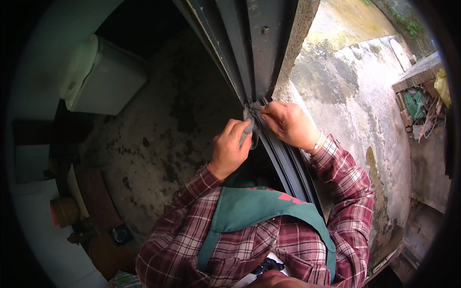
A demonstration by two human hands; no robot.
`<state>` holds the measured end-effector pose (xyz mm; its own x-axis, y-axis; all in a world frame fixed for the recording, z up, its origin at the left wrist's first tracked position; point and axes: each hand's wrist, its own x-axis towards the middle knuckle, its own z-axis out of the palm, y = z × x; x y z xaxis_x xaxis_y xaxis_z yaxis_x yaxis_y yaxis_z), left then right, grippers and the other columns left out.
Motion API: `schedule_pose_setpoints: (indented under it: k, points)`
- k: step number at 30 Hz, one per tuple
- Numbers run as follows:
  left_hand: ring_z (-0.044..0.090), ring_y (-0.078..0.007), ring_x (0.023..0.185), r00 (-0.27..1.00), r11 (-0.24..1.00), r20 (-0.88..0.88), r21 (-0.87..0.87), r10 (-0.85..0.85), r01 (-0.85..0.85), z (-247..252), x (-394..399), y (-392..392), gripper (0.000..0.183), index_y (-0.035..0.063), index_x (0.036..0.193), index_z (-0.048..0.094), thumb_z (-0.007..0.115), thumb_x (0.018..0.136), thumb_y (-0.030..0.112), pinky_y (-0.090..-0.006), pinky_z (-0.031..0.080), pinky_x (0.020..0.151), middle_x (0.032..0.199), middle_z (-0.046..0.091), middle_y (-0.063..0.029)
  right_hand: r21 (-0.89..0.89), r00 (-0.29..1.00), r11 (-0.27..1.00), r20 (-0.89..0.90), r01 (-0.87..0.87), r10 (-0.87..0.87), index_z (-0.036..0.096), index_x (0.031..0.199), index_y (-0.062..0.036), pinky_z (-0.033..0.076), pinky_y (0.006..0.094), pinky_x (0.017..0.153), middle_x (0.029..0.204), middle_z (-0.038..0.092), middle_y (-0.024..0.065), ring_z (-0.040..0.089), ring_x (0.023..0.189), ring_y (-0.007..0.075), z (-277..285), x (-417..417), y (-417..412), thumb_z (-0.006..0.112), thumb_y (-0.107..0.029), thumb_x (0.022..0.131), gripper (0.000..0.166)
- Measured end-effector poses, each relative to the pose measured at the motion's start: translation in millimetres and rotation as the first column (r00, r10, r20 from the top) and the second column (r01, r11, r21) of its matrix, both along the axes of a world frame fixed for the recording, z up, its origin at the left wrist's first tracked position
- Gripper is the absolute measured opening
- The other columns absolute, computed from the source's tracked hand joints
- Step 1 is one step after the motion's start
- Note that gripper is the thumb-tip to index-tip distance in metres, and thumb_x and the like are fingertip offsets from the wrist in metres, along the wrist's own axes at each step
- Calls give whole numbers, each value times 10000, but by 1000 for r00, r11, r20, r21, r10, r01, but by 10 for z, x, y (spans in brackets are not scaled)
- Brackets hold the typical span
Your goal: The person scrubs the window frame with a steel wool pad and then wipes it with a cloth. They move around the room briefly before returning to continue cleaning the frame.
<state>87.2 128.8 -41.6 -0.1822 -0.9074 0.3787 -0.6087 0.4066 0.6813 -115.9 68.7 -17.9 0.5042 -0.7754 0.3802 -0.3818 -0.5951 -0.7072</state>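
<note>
A crumpled grey cloth [254,125] is bunched at the corner where the dark metal upright frame [263,50] meets a grooved metal sill track [284,162]. My left hand [230,149] grips the cloth from the left, thumb and fingers pinched on it. On the other side my right hand [291,124], with a silver bracelet [317,141] at the wrist, pinches the cloth's upper end against the corner. Part of the cloth is hidden behind my fingers. The track runs down from there, and my green apron [259,208] hides its lower end.
Indoors to the left stand a white lidded bin [108,75], a reddish-brown board [99,198] and a round brown object [108,253] on stained concrete. Outside on the right, a ledge [417,70] has scraps and sticks below it. Rough masonry [299,39] borders the frame.
</note>
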Motion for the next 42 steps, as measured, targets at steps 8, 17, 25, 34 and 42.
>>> schedule_pose_setpoints:
  k: [8, 17, 25, 34, 42]
  points:
    - [668, -341, 852, 1000, 1000, -15, 1, -17, 17, 60, -20, 88, 322, 11, 1148, 657, 690, 828, 3, -371, 545, 728, 989, 645, -150, -57, 993, 997, -107, -52, 46, 617, 938, -17, 516, 461, 673, 819, 617, 170, 640, 787, 397, 141, -69, 109, 662, -77, 887, 90]
    - [668, -344, 842, 991, 988, 12, 78, -136, 134, 111, 28, 182, 341, 3, 1164, 656, 704, 827, 24, -376, 545, 720, 1004, 647, -153, 22, 987, 989, -70, -144, 146, 580, 920, -29, 509, 477, 662, 793, 589, 162, 627, 754, 394, 141, -118, 34, 652, -79, 876, 98]
    - [673, -342, 813, 998, 1000, 48, 2, -31, 30, 30, 17, -21, 403, 19, 1242, 626, 689, 845, 48, -385, 549, 678, 1037, 636, -138, -297, 897, 948, -442, -113, -31, 558, 881, -50, 529, 398, 595, 772, 578, 111, 644, 725, 279, 178, 100, 176, 619, -145, 825, 126]
    - [681, -331, 834, 999, 999, 6, -32, -39, 39, 0, -10, 37, 434, 38, 1277, 608, 690, 852, 68, -382, 555, 688, 1049, 638, -134, -410, 887, 907, -447, -92, -112, 552, 881, -43, 520, 375, 577, 743, 570, 98, 629, 662, 260, 149, 204, 230, 620, -137, 802, 140]
    - [663, -364, 916, 996, 989, -30, 117, -88, 91, 75, 35, 211, 403, -3, 1232, 624, 694, 837, 33, -383, 543, 769, 1055, 642, -157, -181, 893, 983, -445, -14, -69, 530, 862, -48, 520, 447, 579, 746, 588, 139, 646, 661, 332, 248, 83, 341, 620, -96, 826, 108]
